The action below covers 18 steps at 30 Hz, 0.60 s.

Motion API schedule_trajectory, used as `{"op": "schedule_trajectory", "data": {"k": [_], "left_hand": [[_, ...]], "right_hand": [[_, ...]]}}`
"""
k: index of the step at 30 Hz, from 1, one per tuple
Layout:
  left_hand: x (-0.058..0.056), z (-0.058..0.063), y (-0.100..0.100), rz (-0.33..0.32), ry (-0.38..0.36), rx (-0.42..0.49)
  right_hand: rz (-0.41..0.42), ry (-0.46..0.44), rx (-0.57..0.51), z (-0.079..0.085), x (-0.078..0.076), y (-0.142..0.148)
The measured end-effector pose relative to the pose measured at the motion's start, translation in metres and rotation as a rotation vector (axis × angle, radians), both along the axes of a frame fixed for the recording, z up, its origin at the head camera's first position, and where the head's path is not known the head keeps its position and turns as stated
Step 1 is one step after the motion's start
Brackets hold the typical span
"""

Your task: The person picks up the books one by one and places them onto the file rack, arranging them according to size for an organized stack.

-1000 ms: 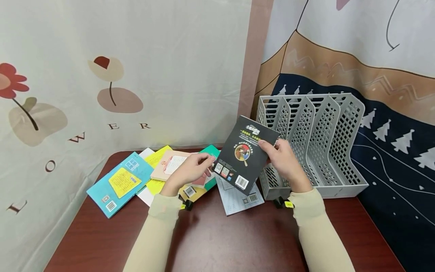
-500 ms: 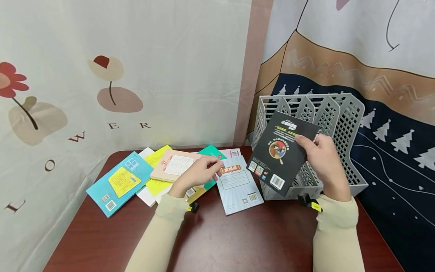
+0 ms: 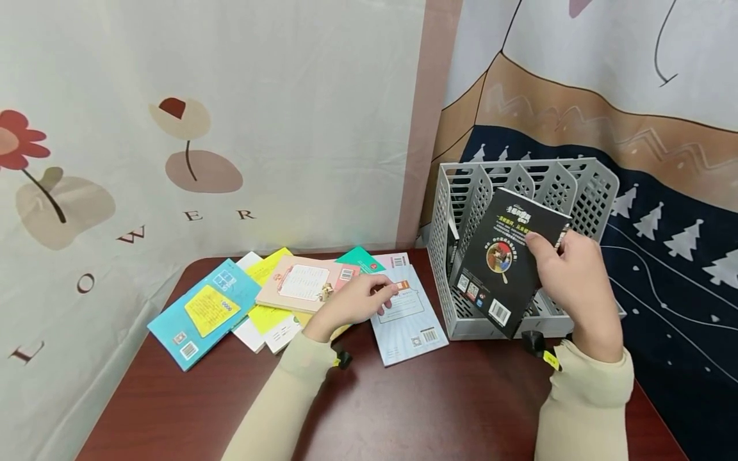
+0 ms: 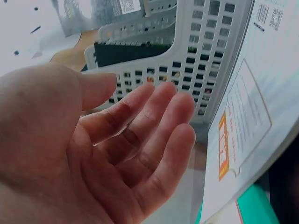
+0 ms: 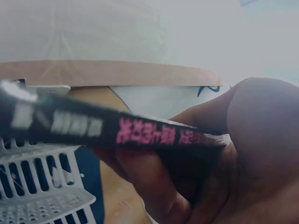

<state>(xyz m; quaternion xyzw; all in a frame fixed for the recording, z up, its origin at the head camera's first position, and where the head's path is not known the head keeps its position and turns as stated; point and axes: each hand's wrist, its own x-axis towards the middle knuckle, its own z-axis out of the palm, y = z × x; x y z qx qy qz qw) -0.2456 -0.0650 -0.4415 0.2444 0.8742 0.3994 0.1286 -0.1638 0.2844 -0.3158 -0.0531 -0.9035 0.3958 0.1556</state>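
Observation:
My right hand (image 3: 582, 282) pinches a black book (image 3: 490, 288) by its right edge, thumb on the back cover. That book is tilted in front of the grey perforated file holder (image 3: 473, 330), covering part of its compartments. Its spine (image 5: 145, 133) with pink and white lettering shows between thumb and fingers in the right wrist view. Over the light blue book (image 3: 412, 326) hovers my left hand (image 3: 357, 301), fingers loosely curled around nothing. The left wrist view shows this hand (image 4: 126, 144) apart from the light blue cover (image 4: 252, 112).
Left of it lie overlapping books: a pink one (image 3: 282, 298), a yellow one (image 3: 268, 320), a green one (image 3: 359, 256) and a blue one (image 3: 202, 333). A thin dark book (image 3: 452, 240) stands in the holder's leftmost compartment. Fabric wall hangings (image 3: 323, 128) close off the table's back.
My right hand has carried the black book rightward, from above the light blue book to the front of the holder. My left hand has drifted right, away from the pink book.

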Motion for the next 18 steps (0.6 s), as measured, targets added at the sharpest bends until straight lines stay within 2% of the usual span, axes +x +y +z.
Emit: {"op": "schedule_trajectory", "data": {"k": [6, 12, 18], "left_hand": [[0.008, 0.006, 0.018, 0.013, 0.029, 0.008], [0.011, 0.008, 0.041, 0.028, 0.048, 0.015], [0.016, 0.009, 0.071, 0.102, 0.073, -0.04]], "right_hand": [[-0.046, 0.106, 0.121, -0.001, 0.002, -0.006], [-0.035, 0.174, 0.211, -0.015, -0.015, -0.018], [-0.036, 0.18, 0.233, -0.03, -0.034, -0.029]]}}
